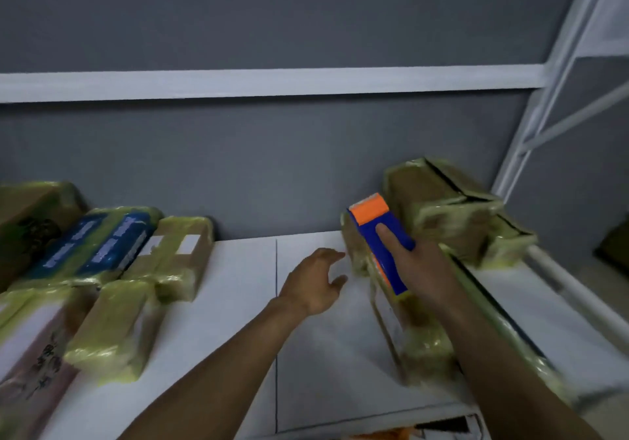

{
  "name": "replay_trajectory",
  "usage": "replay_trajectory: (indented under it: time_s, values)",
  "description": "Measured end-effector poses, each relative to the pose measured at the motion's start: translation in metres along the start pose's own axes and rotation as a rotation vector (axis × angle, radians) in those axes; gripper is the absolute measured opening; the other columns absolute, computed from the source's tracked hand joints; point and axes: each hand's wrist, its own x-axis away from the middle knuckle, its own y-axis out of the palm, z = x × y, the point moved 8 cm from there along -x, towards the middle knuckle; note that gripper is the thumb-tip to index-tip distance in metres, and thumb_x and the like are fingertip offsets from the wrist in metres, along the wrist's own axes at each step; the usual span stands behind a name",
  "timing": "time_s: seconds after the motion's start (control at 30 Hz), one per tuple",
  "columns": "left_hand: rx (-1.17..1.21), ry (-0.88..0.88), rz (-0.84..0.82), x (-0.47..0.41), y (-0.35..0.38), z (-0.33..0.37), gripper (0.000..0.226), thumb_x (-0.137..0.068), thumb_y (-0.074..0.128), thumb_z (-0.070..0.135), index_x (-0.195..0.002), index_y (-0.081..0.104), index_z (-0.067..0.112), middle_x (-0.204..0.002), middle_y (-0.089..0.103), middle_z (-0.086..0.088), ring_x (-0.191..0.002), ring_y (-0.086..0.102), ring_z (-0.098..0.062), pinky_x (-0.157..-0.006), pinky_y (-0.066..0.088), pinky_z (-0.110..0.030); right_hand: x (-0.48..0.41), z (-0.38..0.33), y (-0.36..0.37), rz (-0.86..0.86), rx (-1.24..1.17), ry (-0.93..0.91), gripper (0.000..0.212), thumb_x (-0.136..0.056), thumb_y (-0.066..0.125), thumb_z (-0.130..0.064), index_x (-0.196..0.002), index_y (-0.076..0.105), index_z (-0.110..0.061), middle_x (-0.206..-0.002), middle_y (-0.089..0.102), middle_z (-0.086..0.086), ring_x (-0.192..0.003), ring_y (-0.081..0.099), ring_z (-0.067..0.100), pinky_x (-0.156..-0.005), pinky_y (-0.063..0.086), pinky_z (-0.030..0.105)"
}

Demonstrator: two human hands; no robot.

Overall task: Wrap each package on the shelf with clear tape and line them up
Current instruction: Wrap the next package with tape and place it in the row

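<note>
Right of centre, the right hand (422,266) grips a blue-and-orange tape dispenser (371,232) on a long taped package (422,347). The left hand (311,279), fingers spread, hovers beside it. The left-side packages (136,296) look wrapped and lined up, and this one probably still needs aligning.

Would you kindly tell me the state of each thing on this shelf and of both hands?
left hand: open, reaching toward the long package
right hand: grips the tape dispenser
tape dispenser: held on the long package
long package: taped, lying on the shelf
blue-labelled package: taped, at left
rear package: taped, at right
</note>
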Motion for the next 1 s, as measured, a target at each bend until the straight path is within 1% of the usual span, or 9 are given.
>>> replay_trajectory:
  time_s: [0.07, 0.2, 0.33, 0.43, 0.57, 0.63, 0.8, 0.93, 1.0]
  values:
    - [0.042, 0.009, -0.07, -0.022, 0.015, 0.02, 0.051, -0.097, 0.06, 0.048, -0.145, 0.049, 0.036, -0.145, 0.05, 0.012, -0.129, 0.05, -0.009, -0.101, 0.04, -0.02, -0.008, -0.003, -0.025, 0.04, 0.02, -0.019, 0.068, -0.09, 0.057, -0.072, -0.069, 0.062, -0.008, -0.054, 0.063, 0.001, -0.043, 0.057, 0.009, -0.052, 0.04, 0.026]
    - [0.364, 0.094, -0.198, -0.044, 0.038, 0.063, 0.031, -0.096, 0.067, 0.043, -0.124, 0.056, 0.046, -0.118, 0.055, 0.033, -0.105, 0.048, 0.028, -0.084, 0.035, 0.005, -0.025, -0.001, -0.064, 0.085, 0.056, -0.045, 0.078, -0.09, 0.055, -0.074, -0.079, 0.065, 0.002, -0.063, 0.067, 0.012, -0.054, 0.064, 0.026, -0.058, 0.046, 0.034]
    - [0.663, 0.019, -0.312, -0.058, 0.058, 0.076, 0.034, -0.094, 0.074, 0.024, -0.124, 0.062, 0.035, -0.112, 0.071, 0.025, -0.106, 0.064, 0.008, -0.084, 0.049, -0.008, -0.033, 0.025, -0.081, 0.126, 0.137, -0.006, 0.059, -0.089, 0.061, -0.07, -0.066, 0.06, -0.016, -0.056, 0.066, -0.008, -0.045, 0.06, 0.007, -0.054, 0.041, 0.028]
    - [0.8, -0.117, -0.205, -0.063, 0.062, 0.059, 0.038, -0.081, 0.086, 0.013, -0.11, 0.068, 0.028, -0.098, 0.075, 0.018, -0.089, 0.069, 0.006, -0.072, 0.052, -0.01, -0.035, 0.038, -0.077, 0.126, 0.153, -0.006, 0.063, -0.087, 0.06, -0.073, -0.067, 0.061, -0.014, -0.059, 0.067, -0.006, -0.046, 0.061, 0.008, -0.051, 0.041, 0.025]
    - [0.826, -0.264, -0.073, -0.049, 0.051, 0.026, 0.052, -0.066, 0.096, 0.014, -0.109, 0.068, 0.02, -0.102, 0.073, 0.002, -0.088, 0.07, -0.007, -0.07, 0.056, -0.019, -0.043, 0.033, -0.054, 0.012, 0.107, -0.037, 0.076, -0.088, 0.061, -0.072, -0.078, 0.067, 0.003, -0.065, 0.068, 0.014, -0.06, 0.068, 0.026, -0.061, 0.052, 0.038]
    - [0.812, -0.284, -0.013, -0.039, 0.033, 0.01, 0.057, -0.063, 0.097, 0.015, -0.112, 0.067, 0.02, -0.101, 0.071, -0.001, -0.086, 0.069, -0.009, -0.067, 0.055, -0.017, -0.049, 0.023, -0.04, -0.035, 0.086, -0.036, 0.072, -0.087, 0.063, -0.072, -0.072, 0.065, -0.001, -0.059, 0.066, 0.008, -0.055, 0.065, 0.022, -0.059, 0.049, 0.036]
    - [0.757, -0.3, 0.122, -0.003, -0.024, -0.033, 0.059, -0.066, 0.095, 0.016, -0.116, 0.065, 0.024, -0.094, 0.071, 0.008, -0.074, 0.067, 0.009, -0.061, 0.049, -0.008, -0.06, -0.003, 0.019, -0.162, 0.08, -0.084, 0.065, -0.086, 0.066, -0.071, -0.061, 0.056, -0.011, -0.049, 0.056, 0.002, -0.042, 0.053, 0.01, -0.052, 0.039, 0.029]
    - [0.725, -0.336, 0.313, 0.038, -0.057, -0.071, 0.042, -0.073, 0.091, 0.011, -0.108, 0.069, 0.017, -0.084, 0.073, 0.027, -0.076, 0.067, 0.01, -0.061, 0.048, -0.006, -0.058, -0.024, 0.057, -0.275, 0.164, -0.146, 0.073, -0.085, 0.066, -0.073, -0.067, 0.065, -0.003, -0.06, 0.067, 0.009, -0.05, 0.063, 0.017, -0.054, 0.042, 0.029]
    - [0.669, -0.361, 0.34, 0.051, -0.066, -0.081, 0.038, -0.072, 0.092, 0.014, -0.104, 0.07, 0.017, -0.085, 0.074, 0.024, -0.075, 0.068, 0.007, -0.061, 0.049, -0.008, -0.063, -0.031, 0.069, -0.202, 0.197, -0.182, 0.071, -0.085, 0.063, -0.074, -0.061, 0.061, -0.007, -0.057, 0.065, 0.006, -0.047, 0.06, 0.013, -0.053, 0.041, 0.03]
